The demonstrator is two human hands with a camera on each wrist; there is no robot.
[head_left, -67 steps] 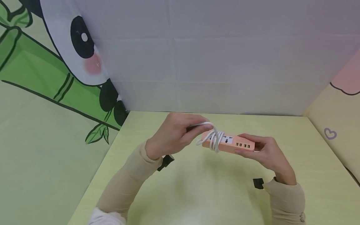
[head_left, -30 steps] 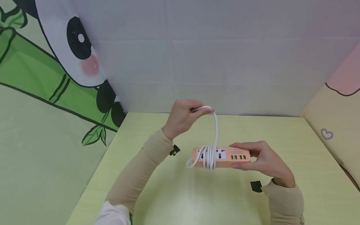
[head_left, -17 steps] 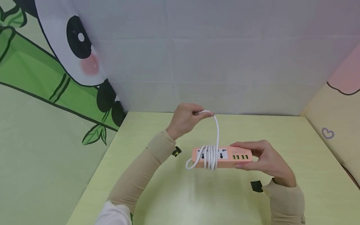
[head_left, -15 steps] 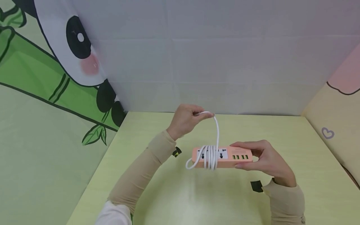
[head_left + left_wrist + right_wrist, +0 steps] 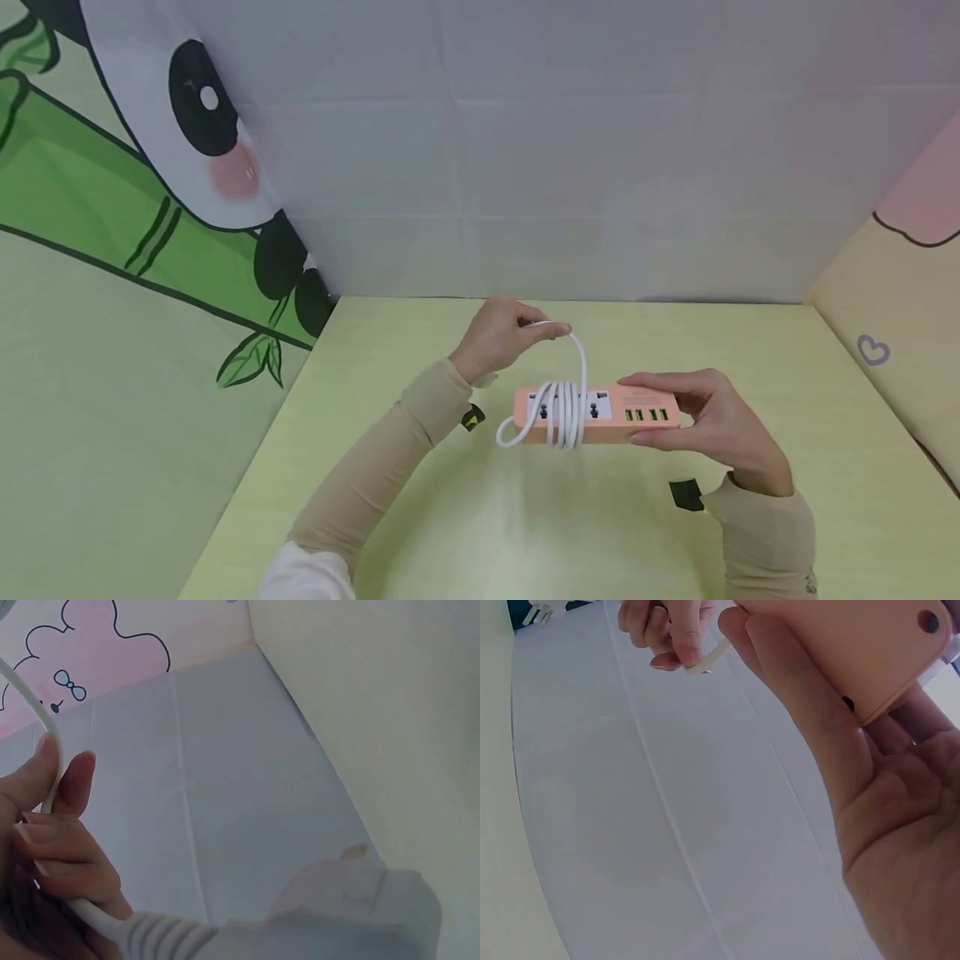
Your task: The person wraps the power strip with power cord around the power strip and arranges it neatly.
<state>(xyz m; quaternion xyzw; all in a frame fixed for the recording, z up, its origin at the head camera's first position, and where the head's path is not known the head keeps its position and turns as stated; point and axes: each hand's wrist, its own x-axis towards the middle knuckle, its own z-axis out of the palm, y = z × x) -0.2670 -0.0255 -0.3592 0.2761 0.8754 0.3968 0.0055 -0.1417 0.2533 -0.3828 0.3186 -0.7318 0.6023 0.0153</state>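
Observation:
A pink power strip [image 5: 622,412] is held above the table, its sockets and USB ports facing up. My right hand [image 5: 723,417] grips its right end between thumb and fingers; the right wrist view shows the strip's pink underside [image 5: 855,645]. Several turns of white cord [image 5: 567,414] wrap the strip's left half, with a small loop sticking out at the left end. My left hand [image 5: 498,337] pinches the cord above the strip, and a short length runs down to the coils. In the left wrist view the cord's ribbed, pale plug end [image 5: 247,941] hangs below the left hand's fingers.
The pale yellow table [image 5: 480,533] lies beneath both hands. Behind it stands a grey-white wall panel [image 5: 525,167], with a painted panda and bamboo on the left panel [image 5: 90,375] and a cream panel [image 5: 900,333] on the right.
The cord was first held close to the strip; my left hand rose with it, drawing a length upward, then sank somewhat. The strip came down and levelled out in my right hand.

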